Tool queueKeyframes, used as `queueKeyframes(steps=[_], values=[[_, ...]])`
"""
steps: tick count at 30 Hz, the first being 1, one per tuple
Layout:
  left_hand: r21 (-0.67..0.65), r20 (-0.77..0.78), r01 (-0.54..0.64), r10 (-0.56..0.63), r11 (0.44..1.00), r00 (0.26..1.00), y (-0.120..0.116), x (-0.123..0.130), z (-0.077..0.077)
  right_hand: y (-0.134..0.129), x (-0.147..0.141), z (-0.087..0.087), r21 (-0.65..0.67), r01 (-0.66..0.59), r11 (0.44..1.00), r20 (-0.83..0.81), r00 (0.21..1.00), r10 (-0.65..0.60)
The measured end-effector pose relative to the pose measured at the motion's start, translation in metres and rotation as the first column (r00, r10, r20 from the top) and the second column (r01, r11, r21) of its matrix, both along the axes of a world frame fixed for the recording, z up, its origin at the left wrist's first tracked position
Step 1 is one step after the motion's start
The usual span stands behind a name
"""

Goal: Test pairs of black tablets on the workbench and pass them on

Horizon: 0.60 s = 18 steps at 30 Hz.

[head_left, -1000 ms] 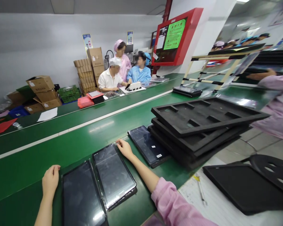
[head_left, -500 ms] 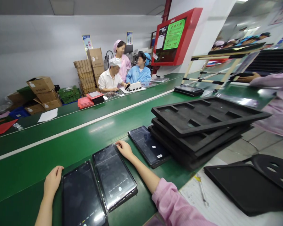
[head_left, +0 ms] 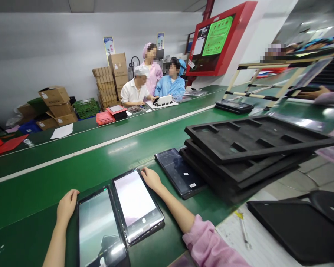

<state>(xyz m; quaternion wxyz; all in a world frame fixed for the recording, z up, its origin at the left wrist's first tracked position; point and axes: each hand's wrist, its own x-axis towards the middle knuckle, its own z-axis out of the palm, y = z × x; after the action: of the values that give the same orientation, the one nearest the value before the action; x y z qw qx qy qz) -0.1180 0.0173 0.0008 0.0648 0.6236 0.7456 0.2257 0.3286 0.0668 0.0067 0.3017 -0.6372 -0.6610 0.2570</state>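
Two black-framed tablets lie side by side on the green bench, screens up and lit. The left tablet (head_left: 98, 222) shows a greenish-grey picture with a dark shape low in it. On the right tablet (head_left: 135, 196) is a bright whitish picture with a round white button below. My left hand (head_left: 66, 207), fingers bent and close together, is at the left tablet's upper left corner. With its fingertips at the upper right corner, my right hand (head_left: 150, 178) grips the edge of the right tablet. Another tablet (head_left: 179, 172), screen dark with two small white labels, lies right of my right hand.
Black foam trays (head_left: 256, 139) are stacked at the right, close to the dark tablet. A pen (head_left: 243, 230) lies on white paper beside a black flat panel (head_left: 295, 226). A pipe-frame rack (head_left: 267, 79) stands farther back. Several people sit or stand across the bench.
Both tablet screens have turned from dark to bright pictures. The whole view has shifted slightly; my hands stay at the tablets' upper corners.
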Motion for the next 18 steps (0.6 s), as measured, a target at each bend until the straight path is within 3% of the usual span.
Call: queueKeyframes(steps=[9, 14, 18], values=[[-0.041, -0.026, -0.016, 0.015, 0.999, 1.0, 0.002, 0.0, 0.002, -0.019, 0.007, 0.008, -0.113, -0.073, 0.991, -0.057, 0.996, 0.067], [-0.064, -0.035, -0.025, 0.023, 0.998, 0.999, 0.003, 0.0, 0.004, -0.019, 0.002, 0.004, -0.146, -0.072, 0.987, -0.216, 0.976, 0.039], [-0.061, -0.044, -0.029, 0.026, 0.998, 0.999, 0.004, -0.001, 0.003, -0.015, -0.005, -0.003, -0.197, -0.111, 0.974, -0.4, 0.916, 0.023]])
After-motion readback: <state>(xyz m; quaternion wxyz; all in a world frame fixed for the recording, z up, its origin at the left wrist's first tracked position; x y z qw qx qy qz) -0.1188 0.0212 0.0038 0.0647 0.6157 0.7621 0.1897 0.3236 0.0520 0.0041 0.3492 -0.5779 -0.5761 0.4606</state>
